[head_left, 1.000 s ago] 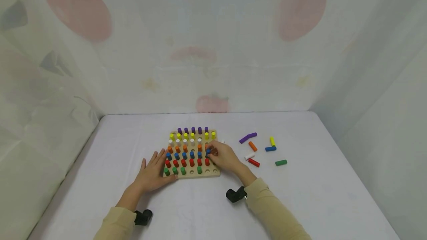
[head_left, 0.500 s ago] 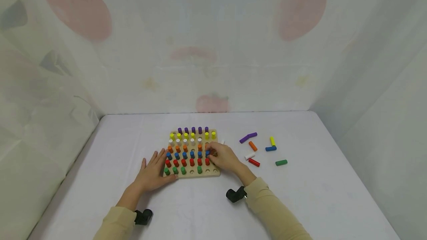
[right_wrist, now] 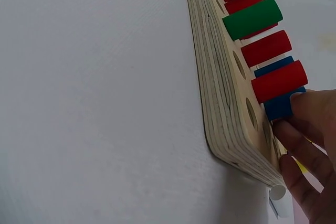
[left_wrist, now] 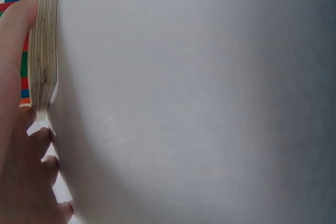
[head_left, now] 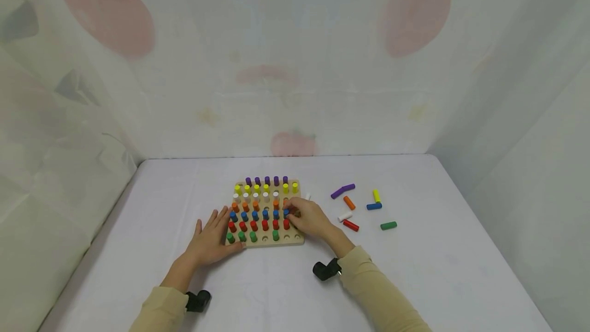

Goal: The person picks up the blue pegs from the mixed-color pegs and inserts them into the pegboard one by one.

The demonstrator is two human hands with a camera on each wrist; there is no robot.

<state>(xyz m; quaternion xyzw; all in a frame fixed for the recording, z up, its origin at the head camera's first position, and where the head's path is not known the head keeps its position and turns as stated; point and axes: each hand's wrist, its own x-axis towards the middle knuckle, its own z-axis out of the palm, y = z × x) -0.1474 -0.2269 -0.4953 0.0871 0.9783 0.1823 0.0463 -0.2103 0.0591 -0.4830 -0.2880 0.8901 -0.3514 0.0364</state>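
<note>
A wooden pegboard (head_left: 296, 244) lies on the table with rows of purple, yellow, white, orange, blue, red and green pegs. At its front left corner my left hand (head_left: 209, 240) rests with fingers spread along the side; the thumb (left_wrist: 22, 17) lies over the front edge. My right hand (head_left: 312, 218) pinches a blue peg (right_wrist: 279, 106) in the blue row, behind a red peg (right_wrist: 281, 81). That blue peg stands upright at the board, its lower end hidden in the right wrist view. The right fingers cover part of the board's right side.
Loose pegs lie right of the board: purple (head_left: 342, 191), orange (head_left: 349, 202), white (head_left: 344, 216), red (head_left: 351, 225), yellow (head_left: 376, 196), blue (head_left: 374, 206) and green (head_left: 388, 225). Another white peg (right_wrist: 277, 192) lies close by the board's right edge. A curtain (head_left: 350, 91) hangs behind the table.
The blue peg in my right hand has shifted slightly left and down, into line with its row. My left hand keeps its place on the board.
</note>
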